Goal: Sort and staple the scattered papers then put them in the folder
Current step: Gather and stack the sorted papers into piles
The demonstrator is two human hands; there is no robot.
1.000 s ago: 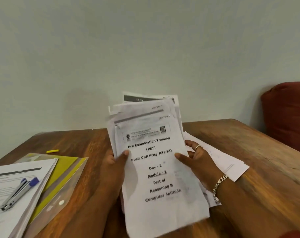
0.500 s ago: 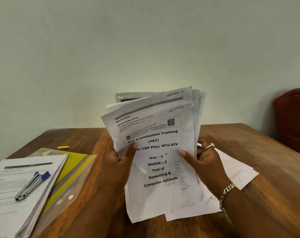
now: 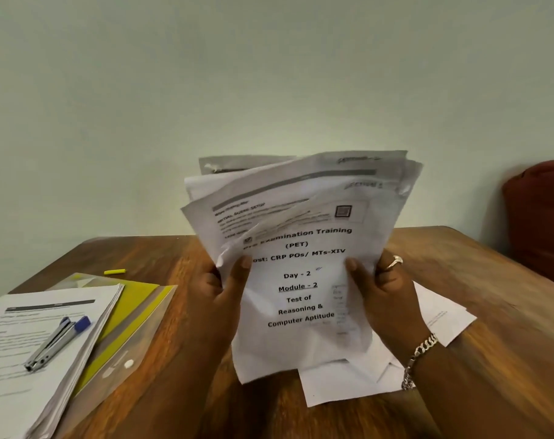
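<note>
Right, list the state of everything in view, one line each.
Fanned bundle of printed papers: upright, uneven, gripped by both hands.
Left hand: gripping bundle.
Right hand: gripping bundle.
Silver-blue stapler: lying on white paper stack.
Yellow plastic folder: flat under that stack.

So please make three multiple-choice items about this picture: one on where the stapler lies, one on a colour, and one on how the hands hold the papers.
1. Where does the stapler lie?
A. on the paper pile at the left
B. on the bare table
C. in the right hand

2. What colour is the folder under that pile?
A. red
B. yellow
C. black

3. How is the bundle of papers held?
A. flat on the table, untouched
B. by the left hand alone
C. upright, gripped by both hands

Answers:
1 A: it rests on the pile's top sheet.
2 B: yellow edges show beside the pile.
3 C: the left hand and the right hand grip its sides.
</note>
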